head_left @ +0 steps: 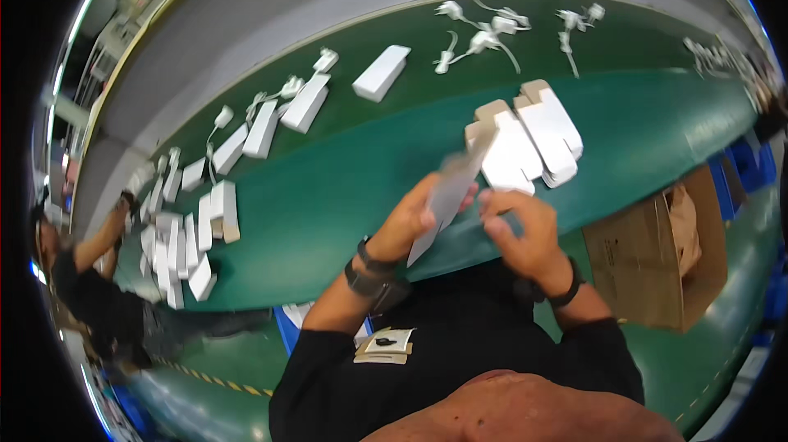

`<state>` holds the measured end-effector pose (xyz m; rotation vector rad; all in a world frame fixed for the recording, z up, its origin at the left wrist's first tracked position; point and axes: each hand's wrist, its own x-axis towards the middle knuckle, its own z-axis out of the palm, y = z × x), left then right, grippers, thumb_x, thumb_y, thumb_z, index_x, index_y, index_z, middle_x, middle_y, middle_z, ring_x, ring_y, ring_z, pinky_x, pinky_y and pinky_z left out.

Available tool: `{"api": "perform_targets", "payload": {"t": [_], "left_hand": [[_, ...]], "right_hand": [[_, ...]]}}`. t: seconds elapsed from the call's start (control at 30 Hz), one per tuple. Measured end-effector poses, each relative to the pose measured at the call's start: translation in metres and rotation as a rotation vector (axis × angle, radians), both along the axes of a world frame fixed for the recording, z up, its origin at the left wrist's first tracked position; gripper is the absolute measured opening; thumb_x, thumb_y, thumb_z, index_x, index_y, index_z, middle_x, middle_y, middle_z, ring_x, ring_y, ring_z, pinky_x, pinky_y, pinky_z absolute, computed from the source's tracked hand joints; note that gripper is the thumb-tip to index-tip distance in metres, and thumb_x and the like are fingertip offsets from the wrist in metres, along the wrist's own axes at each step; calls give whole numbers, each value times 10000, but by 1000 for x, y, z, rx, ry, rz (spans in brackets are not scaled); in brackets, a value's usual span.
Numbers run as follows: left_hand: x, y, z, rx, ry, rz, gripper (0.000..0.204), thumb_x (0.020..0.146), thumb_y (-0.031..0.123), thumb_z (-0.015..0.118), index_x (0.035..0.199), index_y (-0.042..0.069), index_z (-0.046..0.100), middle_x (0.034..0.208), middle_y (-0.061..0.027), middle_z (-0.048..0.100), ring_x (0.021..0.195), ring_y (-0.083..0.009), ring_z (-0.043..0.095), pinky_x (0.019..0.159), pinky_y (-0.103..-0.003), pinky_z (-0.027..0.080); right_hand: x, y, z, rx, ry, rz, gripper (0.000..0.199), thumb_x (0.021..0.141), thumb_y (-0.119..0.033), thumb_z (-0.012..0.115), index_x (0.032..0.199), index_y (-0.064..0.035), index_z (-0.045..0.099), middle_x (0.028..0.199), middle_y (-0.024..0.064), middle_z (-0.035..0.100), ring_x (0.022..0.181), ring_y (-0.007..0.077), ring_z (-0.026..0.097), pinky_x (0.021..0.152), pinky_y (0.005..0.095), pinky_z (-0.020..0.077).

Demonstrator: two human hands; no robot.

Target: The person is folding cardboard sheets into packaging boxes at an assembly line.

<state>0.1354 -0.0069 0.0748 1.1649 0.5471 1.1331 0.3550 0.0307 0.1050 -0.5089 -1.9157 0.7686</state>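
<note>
A flattened white carton (450,196) with a brown inside stands tilted in my left hand (410,216), its upper end blurred by motion. My left thumb lies across the near face, with the fingers behind it. Just right of the carton is my right hand (525,233), its fingers loosely bent and the thumb apart from them, with nothing seen in it. Beyond my hands, two stacks of flat white cartons lie side by side on the green table: a left stack (507,151) and a right stack (550,134).
White plug adapters with cables (484,38) lie along the far side. Several closed white boxes (382,74) run leftward to a cluster (176,249). At the left, another person (98,286) reaches over the table. An open brown cardboard box (632,265) stands at my right.
</note>
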Motion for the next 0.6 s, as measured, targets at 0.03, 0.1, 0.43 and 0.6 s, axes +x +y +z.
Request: {"api": "perform_targets", "payload": {"t": [0.03,0.1,0.43,0.6], "left_hand": [[-12,-13,0,-17,80,-34,878,834,563,709,1428,2,387,1414,-144,476,1311,-224,460,1127,-375,321],[-26,-43,11,-71,155,-58,909,801,529,766,1429,2,375,1396,-127,486,1305,-217,456,1132,-375,308],[3,-46,19,59,197,436,851,876,272,677,1522,41,174,1363,-143,450,1246,-238,487,1061,-397,407],[-6,-75,-7,19,127,229,602,953,277,612,1424,103,280,1320,-118,427,1211,-184,439,1040,-351,378]], "right_hand": [[-10,-4,10,-147,-37,-22,255,858,-224,733,1014,-33,666,867,112,689,699,214,668,645,312,518],[-16,-5,29,-359,-202,68,287,845,-276,753,974,-46,639,751,96,663,598,181,633,568,314,476],[-11,-12,36,-529,-4,126,370,902,-200,715,1209,-41,582,949,108,690,887,187,674,774,304,545],[-20,-54,14,-487,80,129,206,950,-79,611,1139,2,627,1152,98,607,1029,156,609,800,298,544]]}}
